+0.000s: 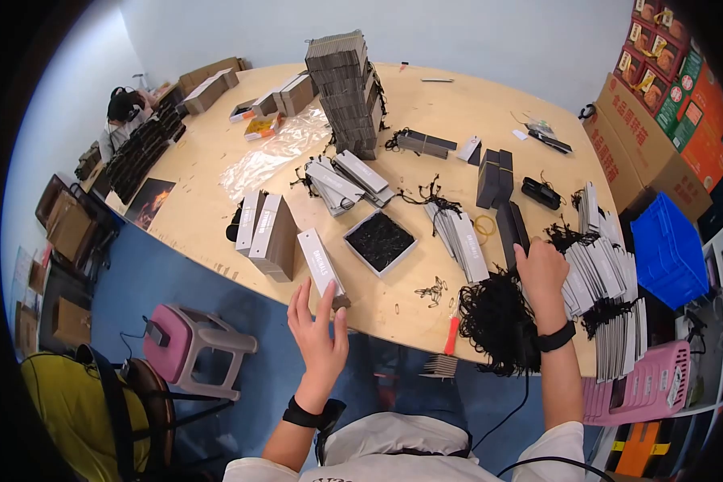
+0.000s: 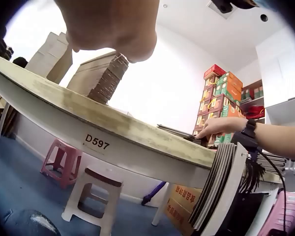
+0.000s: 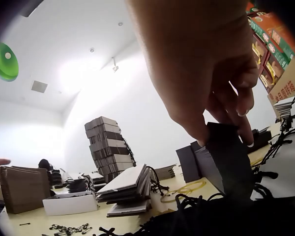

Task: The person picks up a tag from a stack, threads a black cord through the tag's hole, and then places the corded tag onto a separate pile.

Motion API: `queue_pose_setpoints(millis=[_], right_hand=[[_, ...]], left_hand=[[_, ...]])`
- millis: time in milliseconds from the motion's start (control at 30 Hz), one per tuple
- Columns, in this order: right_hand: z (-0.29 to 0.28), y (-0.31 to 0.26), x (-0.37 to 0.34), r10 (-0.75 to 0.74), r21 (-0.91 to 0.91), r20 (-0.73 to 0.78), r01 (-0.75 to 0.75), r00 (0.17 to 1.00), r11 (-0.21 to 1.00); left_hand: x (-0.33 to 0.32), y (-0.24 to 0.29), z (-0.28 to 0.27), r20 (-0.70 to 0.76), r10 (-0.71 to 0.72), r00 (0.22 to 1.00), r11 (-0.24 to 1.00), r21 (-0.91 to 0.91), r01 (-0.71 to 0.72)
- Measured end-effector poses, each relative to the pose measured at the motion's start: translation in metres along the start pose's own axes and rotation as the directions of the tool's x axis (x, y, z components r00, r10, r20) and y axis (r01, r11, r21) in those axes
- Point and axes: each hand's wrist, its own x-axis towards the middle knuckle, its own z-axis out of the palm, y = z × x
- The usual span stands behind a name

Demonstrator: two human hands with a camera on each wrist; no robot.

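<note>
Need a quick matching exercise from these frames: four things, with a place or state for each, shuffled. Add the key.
Things:
1. white box
2. blue crate
3. black cards
4. pink-seated stool

Places or states:
A. on the floor, at the left of the head view
B. pinched by the right hand
C. beyond the right side of the table
D. holds small black pieces

Pairs: 1-D, 2-C, 3-B, 4-A
</note>
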Motion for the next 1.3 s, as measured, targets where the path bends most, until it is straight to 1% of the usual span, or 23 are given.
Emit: queue_pose_setpoints(millis=[33,100,200,333,400,500,600,733,800,833,867,900,933,967,1000,1033,1100,1133,1200,1233,1300], right_hand=[[0.000,0.000,0.000,0.003,-0.001,-0.001,-0.003,1.000,1.000],[0.003,0.001,0.000,-0.009,0.018,-0.033,0.010,0.999,1.000],[0.005,0.002,0.002,0.003,0.010,-0.023,-0.003,1.000,1.000],[-0.001,-0.002,0.001,0.002,0.010,-0.017,-0.002,1.000,1.000],[0.002,-0.001,0.002,-0.027,-0.014,-0.002,0.027,1.000,1.000],[0.001,-0.002,0.001,-0.008,-0.031,-0.009,0.007,1.000,0.999],[-0.005,-0.003,-0.001,-0.021,-0.051,-0.013,0.020,1.000,0.999],[-0.019,0.004,-0.014,-0.023,-0.019,-0.033,0.022,0.999,1.000],[-0.030,0.016,-0.034,-0.133,0.046,-0.135,0.141,0.982,0.989],[-0.040,0.019,-0.048,-0.205,0.169,-0.151,0.230,0.967,0.959],[-0.053,0.021,-0.064,-0.271,0.286,-0.175,0.312,0.947,0.906],[-0.072,0.019,-0.081,-0.277,0.448,0.000,0.248,0.961,0.859],[-0.087,0.016,-0.098,-0.300,0.587,0.171,0.148,0.939,0.796],[-0.091,0.017,-0.112,-0.365,0.715,0.210,0.111,0.907,0.690],[-0.078,0.024,-0.128,-0.428,0.746,0.167,0.170,0.888,0.644],[-0.073,0.024,-0.143,-0.436,0.768,0.178,0.153,0.882,0.622],[-0.056,0.032,-0.163,-0.572,0.829,0.108,0.244,0.813,0.503],[-0.051,0.035,-0.173,-0.573,0.831,0.112,0.240,0.812,0.503],[-0.043,0.041,-0.190,-0.495,0.826,0.316,0.022,0.809,0.563],[-0.037,0.044,-0.197,-0.494,0.827,0.319,0.017,0.809,0.562],[-0.027,0.050,-0.206,-0.442,0.807,0.351,-0.026,0.825,0.590]], left_hand=[[0.000,0.000,0.001,0.001,0.003,1.000,1.000,-0.002,-0.003],[0.000,0.000,0.002,-0.045,-0.014,0.999,1.000,-0.026,0.013],[-0.001,-0.004,0.005,-0.069,-0.046,0.997,0.997,-0.064,0.041],[0.004,-0.002,0.002,-0.065,-0.057,0.996,0.996,-0.078,0.052],[0.007,-0.003,0.001,-0.040,-0.035,0.999,0.999,-0.037,0.034],[0.009,-0.001,-0.003,-0.047,-0.047,0.998,0.999,-0.026,0.046],[0.008,-0.002,-0.003,-0.060,-0.056,0.997,0.998,-0.047,0.053],[0.006,-0.004,-0.003,-0.100,-0.077,0.992,0.995,-0.067,0.070],[0.006,-0.006,-0.003,-0.165,-0.095,0.982,0.991,-0.113,0.077],[0.006,-0.006,-0.004,-0.163,-0.097,0.982,0.991,-0.112,0.079],[0.006,-0.005,-0.005,-0.162,-0.209,0.964,0.945,-0.286,0.157],[0.005,-0.004,-0.005,-0.137,-0.317,0.938,0.863,-0.451,0.226],[0.004,-0.008,0.000,-0.165,-0.343,0.925,0.817,-0.538,0.207],[0.005,-0.006,-0.001,-0.156,-0.344,0.926,0.815,-0.539,0.212],[0.005,-0.003,-0.004,-0.122,-0.421,0.899,0.719,-0.649,0.249],[0.005,0.000,-0.007,-0.080,-0.492,0.867,0.608,-0.744,0.277],[0.004,-0.001,-0.009,-0.088,-0.479,0.874,0.615,-0.744,0.262],[0.002,-0.003,-0.010,-0.076,-0.486,0.871,0.614,-0.738,0.278],[0.001,-0.003,-0.010,-0.061,-0.493,0.868,0.615,-0.730,0.297],[0.005,-0.001,-0.009,-0.058,-0.490,0.870,0.617,-0.728,0.299],[0.009,0.000,-0.008,-0.054,-0.486,0.873,0.620,-0.725,0.300]])
